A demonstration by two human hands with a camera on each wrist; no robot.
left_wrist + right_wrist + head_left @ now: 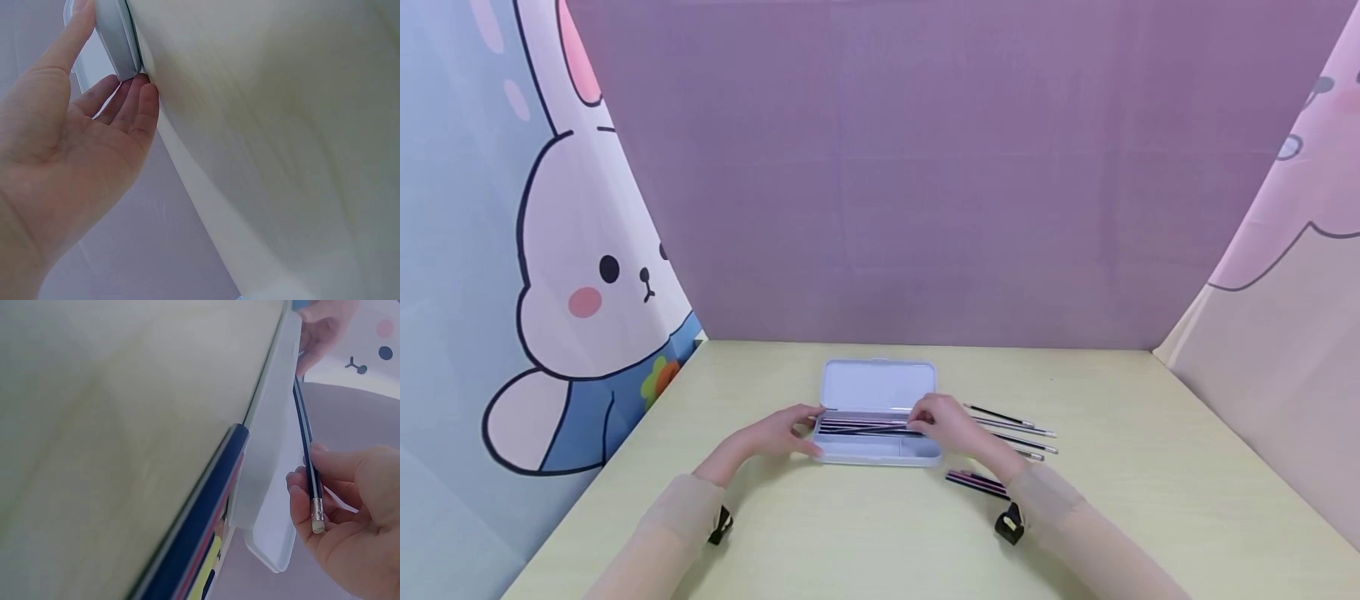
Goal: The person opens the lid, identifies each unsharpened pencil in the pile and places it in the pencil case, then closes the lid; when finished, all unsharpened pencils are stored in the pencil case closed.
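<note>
so, trouble could be coming from the angle: the dark blue striped pencil is slanting over the stored pencils in the far compartment of the white pencil case, and at that slant it could be catching on them or rolling into the front compartments. the case could also be skidding toward the left edge of the worktop if the right hand is pushing harder than the left hand is bracing. and the right sleeve, sitting so near the bundle of pencils by the case's near right corner, could be knocking it loose.

now the grip: the right hand is pinching that pencil near its eraser, nearly closed, only the pencil's thickness parting thumb and fingers. the left hand is bracketing the case's left end, thumb at the near corner, fingers at the far one; how firmly, i can't tell. the case is sitting toward the worktop's far edge, a little left of middle, its lid standing open, with loose pencils lying off its right end.
</note>
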